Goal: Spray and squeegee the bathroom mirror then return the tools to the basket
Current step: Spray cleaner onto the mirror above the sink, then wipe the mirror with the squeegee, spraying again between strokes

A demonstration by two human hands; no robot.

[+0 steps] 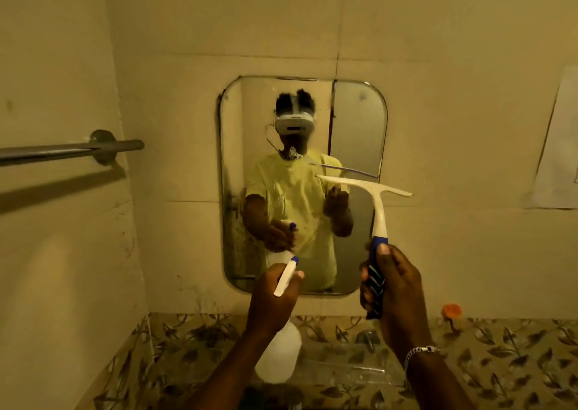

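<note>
The mirror (301, 184) hung at centre frame on the tiled wall (438, 65). Below it, the left hand (273, 297) gripped the spray bottle (280, 356), nozzle toward the glass; the right hand (394, 287) clasped the squeegee (377, 203), blade at the mirror's right edge.

The left hand (271, 297) hides the spray bottle's (278, 359) neck; the towel rail (70, 150) runs off the left edge; the wall paper (560, 147) is cut off at the right edge.

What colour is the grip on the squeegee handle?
Blue with white diagonal stripes, below a white neck and blade head, seen in the head view on the squeegee held in the right hand.
</note>
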